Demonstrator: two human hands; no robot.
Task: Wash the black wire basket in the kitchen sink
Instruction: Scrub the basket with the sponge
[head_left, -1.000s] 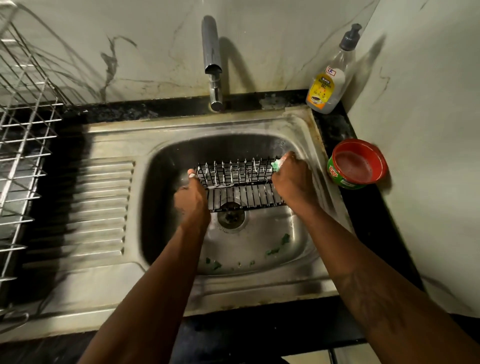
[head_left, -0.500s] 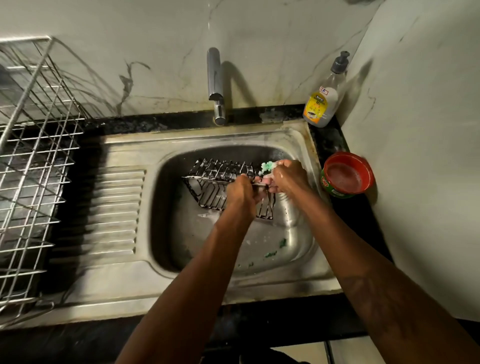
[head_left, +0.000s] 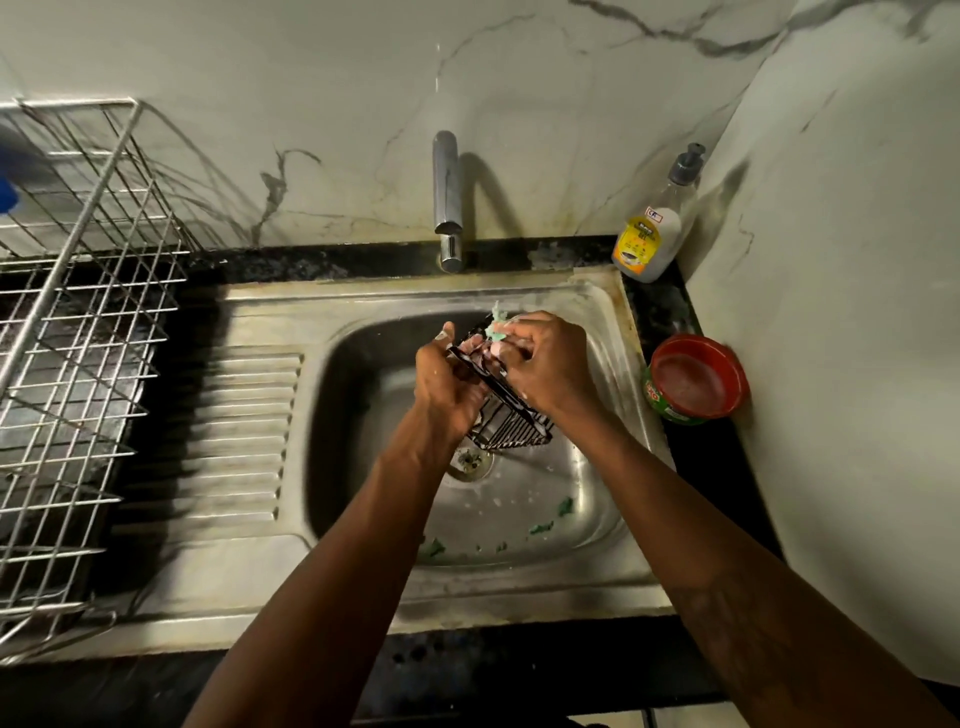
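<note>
your sink (head_left: 363, 301): stainless steel, dull, scuffed, stained rim | your black wire basket (head_left: 511, 428): glossy coated metal wire | scrub pad (head_left: 496, 325): green, fibrous, foamy | faucet (head_left: 445, 187): polished chrome | wall (head_left: 311, 104): smooth veined marble | tabletop (head_left: 291, 265): black speckled stone | dish rack (head_left: 78, 322): bright metal wire | bottle (head_left: 652, 234): clear plastic | tub (head_left: 696, 376): smooth red plastic

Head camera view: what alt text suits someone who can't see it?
A left hand grips a black wire basket tilted over a steel sink while the right hand holds a soapy green scrubber against it. A soap bottle and red tub stand nearby.
</note>
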